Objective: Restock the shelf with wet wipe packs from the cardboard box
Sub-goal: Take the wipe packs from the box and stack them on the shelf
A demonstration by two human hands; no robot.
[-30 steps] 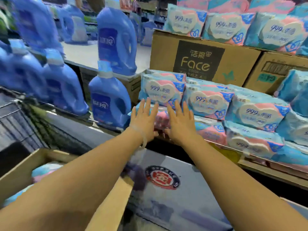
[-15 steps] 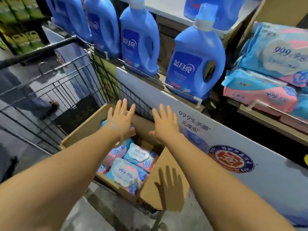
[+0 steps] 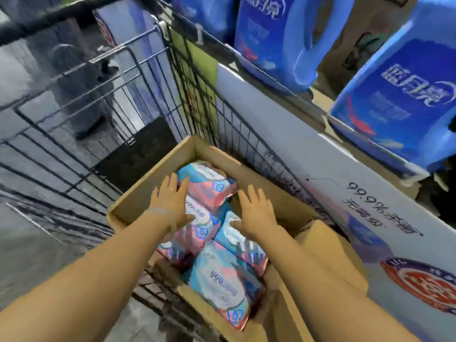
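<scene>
An open cardboard box (image 3: 158,166) sits in a wire shopping cart and holds several blue-and-pink wet wipe packs (image 3: 222,285). My left hand (image 3: 170,201) hovers with fingers spread over the far packs (image 3: 209,183) in the box. My right hand (image 3: 255,213) is spread flat just over a pack (image 3: 227,234) in the middle of the box, thumb near its white label. Neither hand grips anything. The wet wipe shelf is out of view.
The wire cart (image 3: 118,77) surrounds the box on the left and far sides. A white display board (image 3: 308,169) stands to the right. Blue detergent bottles (image 3: 404,95) stand on the ledge above it. The box's flap (image 3: 328,255) sticks out under my right forearm.
Both hands left the shelf's wipe packs, swung left and down with my view, and now reach into the box in the cart. They hold nothing throughout.
</scene>
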